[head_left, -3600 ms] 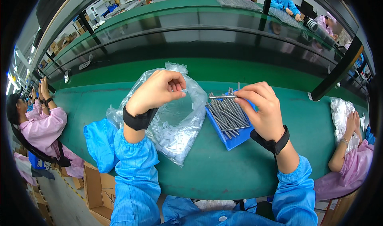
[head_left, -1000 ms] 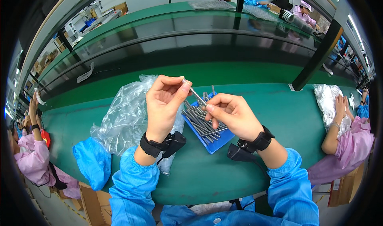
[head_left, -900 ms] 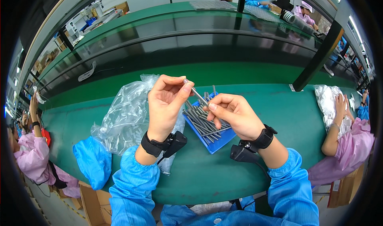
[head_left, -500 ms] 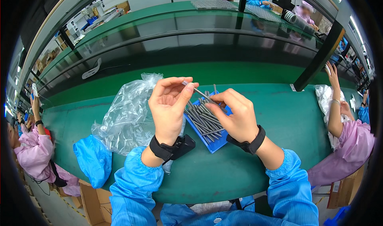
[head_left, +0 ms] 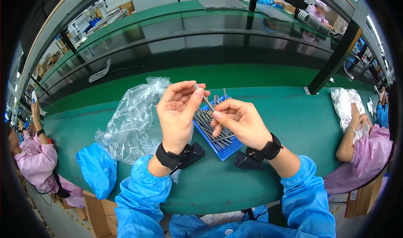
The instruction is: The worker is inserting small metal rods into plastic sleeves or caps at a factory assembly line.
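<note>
Slim grey metal rod (head_left: 207, 102) slants in the air above the green surface (head_left: 235, 187), where we pinch its upper end in the fingers of our left hand (head_left: 178, 110) and its lower end in those of our right hand (head_left: 240, 122). Below, we have an open rectangular blue plastic tray (head_left: 228, 152) heaped with similar rods (head_left: 205, 122); left of it lies a crumpled clear plastic bag (head_left: 134, 112) of small translucent pieces (head_left: 147, 143).

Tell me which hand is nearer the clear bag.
Left. The left hand is right beside the bag, overlapping its right side in view. The right hand is farther off to the right, past the left hand, by the blue tray.
</note>
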Action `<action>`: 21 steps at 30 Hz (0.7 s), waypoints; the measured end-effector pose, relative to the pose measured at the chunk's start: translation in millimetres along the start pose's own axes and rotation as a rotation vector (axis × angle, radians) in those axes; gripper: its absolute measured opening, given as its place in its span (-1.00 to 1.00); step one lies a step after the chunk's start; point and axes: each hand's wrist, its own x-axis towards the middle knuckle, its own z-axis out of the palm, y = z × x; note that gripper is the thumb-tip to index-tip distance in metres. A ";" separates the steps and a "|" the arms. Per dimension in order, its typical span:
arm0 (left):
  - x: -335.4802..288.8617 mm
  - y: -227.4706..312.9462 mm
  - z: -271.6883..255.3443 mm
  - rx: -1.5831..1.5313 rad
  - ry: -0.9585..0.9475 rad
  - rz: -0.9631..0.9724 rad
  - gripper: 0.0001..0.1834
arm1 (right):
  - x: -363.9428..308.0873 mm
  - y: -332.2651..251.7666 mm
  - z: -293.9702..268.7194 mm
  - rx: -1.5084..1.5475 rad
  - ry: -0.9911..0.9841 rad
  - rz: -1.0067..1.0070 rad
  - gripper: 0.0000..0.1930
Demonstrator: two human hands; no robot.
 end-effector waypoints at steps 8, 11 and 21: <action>0.4 4.3 -2.2 -0.049 -0.052 -0.035 -0.77 | 3.0 4.8 -9.6 0.464 -0.214 0.192 -0.74; 0.7 4.6 -1.3 -0.064 -0.056 -0.027 -0.78 | 3.9 6.3 -11.3 0.607 -0.217 0.239 -0.76; -3.4 2.1 4.6 0.008 0.031 0.018 -0.81 | 3.4 -0.4 -0.5 -0.409 0.225 -0.255 -0.82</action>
